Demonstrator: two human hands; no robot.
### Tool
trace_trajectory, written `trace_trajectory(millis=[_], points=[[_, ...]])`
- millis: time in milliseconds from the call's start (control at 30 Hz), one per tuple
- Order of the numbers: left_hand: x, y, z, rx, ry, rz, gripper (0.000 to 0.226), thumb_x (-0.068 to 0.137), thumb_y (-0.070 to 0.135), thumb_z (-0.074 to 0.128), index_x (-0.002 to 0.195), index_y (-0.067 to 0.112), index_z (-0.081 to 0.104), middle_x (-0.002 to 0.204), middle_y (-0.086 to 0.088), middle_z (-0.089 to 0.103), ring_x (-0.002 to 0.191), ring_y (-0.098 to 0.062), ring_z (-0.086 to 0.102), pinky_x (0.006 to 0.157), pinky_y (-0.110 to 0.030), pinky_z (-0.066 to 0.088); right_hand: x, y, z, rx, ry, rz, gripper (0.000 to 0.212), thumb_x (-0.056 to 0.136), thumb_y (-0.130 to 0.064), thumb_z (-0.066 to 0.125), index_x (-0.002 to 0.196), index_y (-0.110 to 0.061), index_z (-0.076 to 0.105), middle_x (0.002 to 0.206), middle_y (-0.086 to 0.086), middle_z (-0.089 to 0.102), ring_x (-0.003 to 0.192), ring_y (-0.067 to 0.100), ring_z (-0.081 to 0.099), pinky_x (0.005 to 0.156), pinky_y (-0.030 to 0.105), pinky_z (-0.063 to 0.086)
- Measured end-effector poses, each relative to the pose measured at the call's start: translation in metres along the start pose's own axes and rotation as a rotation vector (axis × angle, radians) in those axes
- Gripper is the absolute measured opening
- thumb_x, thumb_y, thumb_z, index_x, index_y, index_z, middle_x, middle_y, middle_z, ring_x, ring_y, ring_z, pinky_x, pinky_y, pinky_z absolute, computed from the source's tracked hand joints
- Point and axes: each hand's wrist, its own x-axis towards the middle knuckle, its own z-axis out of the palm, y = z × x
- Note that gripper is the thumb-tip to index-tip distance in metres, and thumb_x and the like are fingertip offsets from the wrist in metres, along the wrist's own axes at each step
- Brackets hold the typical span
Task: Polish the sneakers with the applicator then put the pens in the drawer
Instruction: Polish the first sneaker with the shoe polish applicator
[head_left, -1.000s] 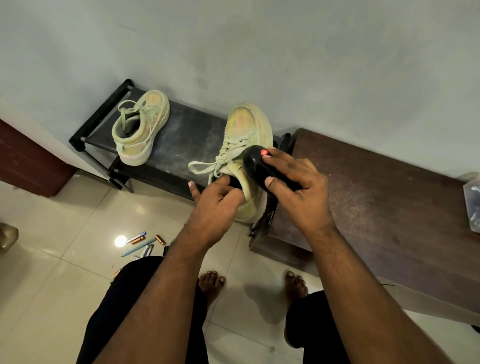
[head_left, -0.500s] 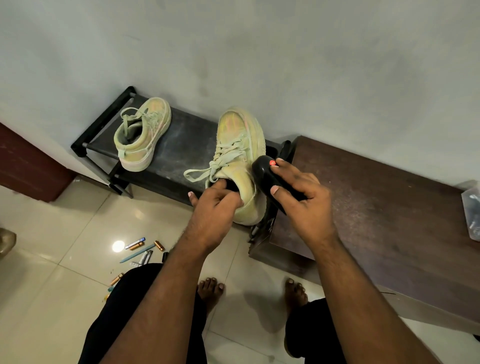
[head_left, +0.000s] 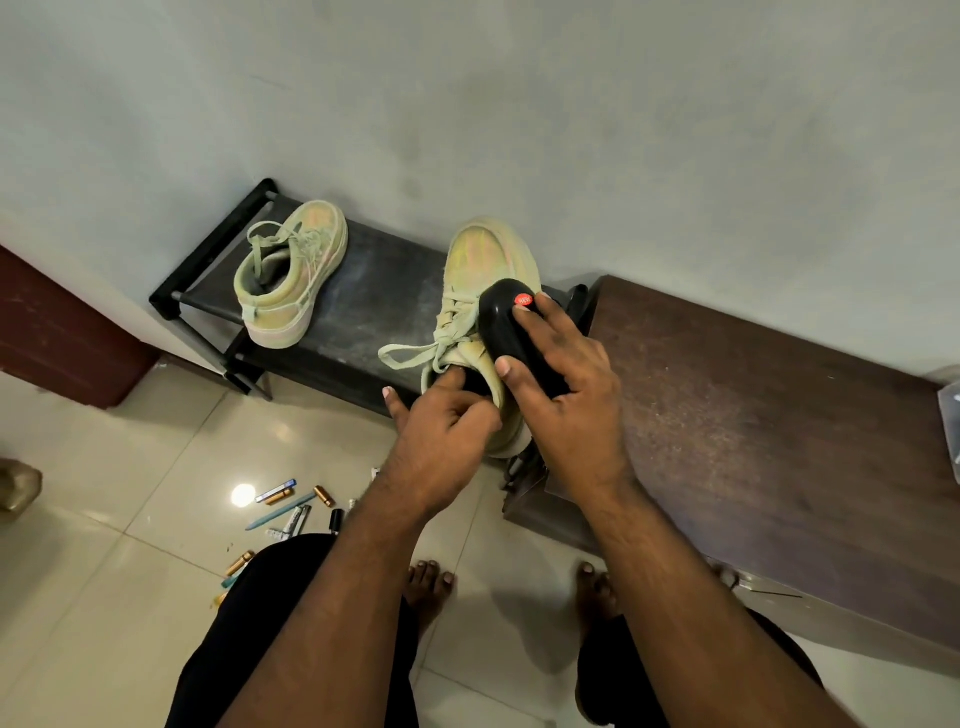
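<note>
A pale green sneaker (head_left: 480, 260) stands toe-to-wall on the right end of the black shoe rack (head_left: 374, 296). My left hand (head_left: 441, 421) grips its heel collar, fingers curled into the opening. My right hand (head_left: 561, 395) holds the black polish applicator (head_left: 506, 330), which bears a red sticker, pressed on the sneaker's tongue and right side. The second green sneaker (head_left: 291, 275) sits on the rack's left end. Several pens (head_left: 283, 512) lie scattered on the tiled floor at lower left.
A dark brown wooden bench (head_left: 769, 415) runs along the wall to the right of the rack. A clear plastic container (head_left: 950, 410) peeks in at the right edge. My bare feet (head_left: 431, 582) and black-clad knees fill the bottom. A dark red panel (head_left: 57, 332) stands at left.
My right hand has slid the applicator up from the sneaker's heel side onto the laces and tongue. The left hand keeps its hold on the heel collar.
</note>
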Motion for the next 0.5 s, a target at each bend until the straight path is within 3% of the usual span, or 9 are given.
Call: trace_trajectory(millis=[100, 233, 367, 500], points=[[0.002, -0.001, -0.004, 0.025, 0.018, -0.007, 0.014, 0.072, 0.028, 0.043, 0.064, 0.024, 0.053, 0.075, 0.028, 0.058, 0.093, 0.013, 0.05, 0.116, -0.051, -0.016, -0.004, 0.003, -0.011, 0.041, 0.005, -0.026, 0.048, 0.078, -0.041, 0.067, 0.124, -0.031, 0.061, 0.137, -0.013, 0.053, 0.113, -0.004, 0.045, 0.095, 0.011, 0.035], [0.0, -0.001, -0.002, 0.078, -0.02, 0.008, 0.024, 0.073, 0.029, 0.04, 0.051, 0.025, 0.049, 0.076, 0.032, 0.052, 0.089, 0.008, 0.05, 0.115, -0.051, -0.017, -0.001, -0.002, -0.016, 0.101, -0.016, -0.065, 0.041, 0.076, -0.035, 0.069, 0.117, -0.029, 0.066, 0.131, -0.008, 0.058, 0.118, 0.011, 0.051, 0.098, 0.028, 0.045], [-0.002, 0.0, 0.002, 0.128, -0.02, 0.012, 0.027, 0.073, 0.03, 0.038, 0.052, 0.023, 0.051, 0.083, 0.026, 0.052, 0.095, 0.006, 0.05, 0.115, -0.049, -0.021, 0.007, 0.003, -0.018, 0.044, -0.036, -0.062, 0.04, 0.077, -0.03, 0.072, 0.116, -0.024, 0.068, 0.13, -0.01, 0.058, 0.115, 0.014, 0.051, 0.096, 0.019, 0.04], [-0.001, -0.001, 0.0, 0.183, -0.029, 0.01, 0.032, 0.073, 0.031, 0.036, 0.044, 0.023, 0.047, 0.08, 0.022, 0.049, 0.093, 0.002, 0.049, 0.114, -0.052, -0.02, 0.006, 0.004, -0.024, 0.02, -0.031, -0.059, 0.039, 0.077, -0.03, 0.072, 0.115, -0.025, 0.069, 0.129, -0.01, 0.059, 0.112, 0.017, 0.053, 0.095, 0.019, 0.04]])
